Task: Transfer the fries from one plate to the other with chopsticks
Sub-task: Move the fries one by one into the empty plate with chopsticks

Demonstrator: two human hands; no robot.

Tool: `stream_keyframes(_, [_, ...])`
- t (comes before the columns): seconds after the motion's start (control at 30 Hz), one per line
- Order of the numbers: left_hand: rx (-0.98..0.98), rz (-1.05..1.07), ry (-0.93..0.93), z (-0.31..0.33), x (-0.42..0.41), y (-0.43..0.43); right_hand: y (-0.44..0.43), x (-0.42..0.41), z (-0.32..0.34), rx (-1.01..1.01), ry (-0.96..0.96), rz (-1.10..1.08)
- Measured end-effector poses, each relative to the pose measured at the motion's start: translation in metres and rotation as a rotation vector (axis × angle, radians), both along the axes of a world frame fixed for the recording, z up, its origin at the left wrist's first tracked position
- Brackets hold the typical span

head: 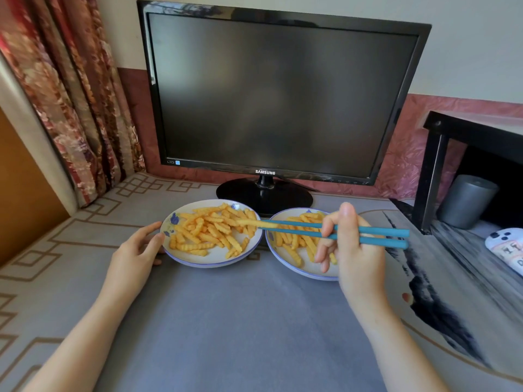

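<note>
Right hand [351, 250] is gripping teal chopsticks [379, 230], tips reaching over the left blue-rimmed white plate [215, 262]; relaxed left hand [135, 250] is touching its rim.

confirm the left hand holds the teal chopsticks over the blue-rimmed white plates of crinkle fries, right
No: the right hand holds the teal chopsticks over the blue-rimmed white plates of crinkle fries, as the head view shows. The left hand touches the left plate's rim.

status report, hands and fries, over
Right hand grips chopsticks, tips over fries on the left plate. Left hand touches that plate's rim. Right plate also holds fries. Nothing in the way.
</note>
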State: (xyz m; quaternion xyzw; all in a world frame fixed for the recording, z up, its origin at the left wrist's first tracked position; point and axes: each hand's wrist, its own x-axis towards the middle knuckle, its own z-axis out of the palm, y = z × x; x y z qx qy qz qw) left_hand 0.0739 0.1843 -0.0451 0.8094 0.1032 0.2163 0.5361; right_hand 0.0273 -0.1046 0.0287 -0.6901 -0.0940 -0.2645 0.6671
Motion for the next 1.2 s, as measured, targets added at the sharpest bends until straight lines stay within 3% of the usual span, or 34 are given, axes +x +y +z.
stream_keyframes(0.33, [-0.006,-0.004,0.004,0.003,-0.001,-0.001,-0.048,-0.001,0.018,0.062,0.049,-0.154])
stream_keyframes(0.6, [-0.009,-0.005,0.009,0.003,-0.001,-0.001,-0.074,-0.002,0.024,0.033,0.226,-0.095])
stream_keyframes(1.0, [-0.027,-0.010,0.004,0.000,0.002,0.001,-0.054,0.001,0.021,0.069,0.124,-0.059])
stream_keyframes(1.2, [-0.016,-0.005,0.000,0.001,0.000,0.000,-0.016,0.005,0.010,0.045,0.197,0.087])
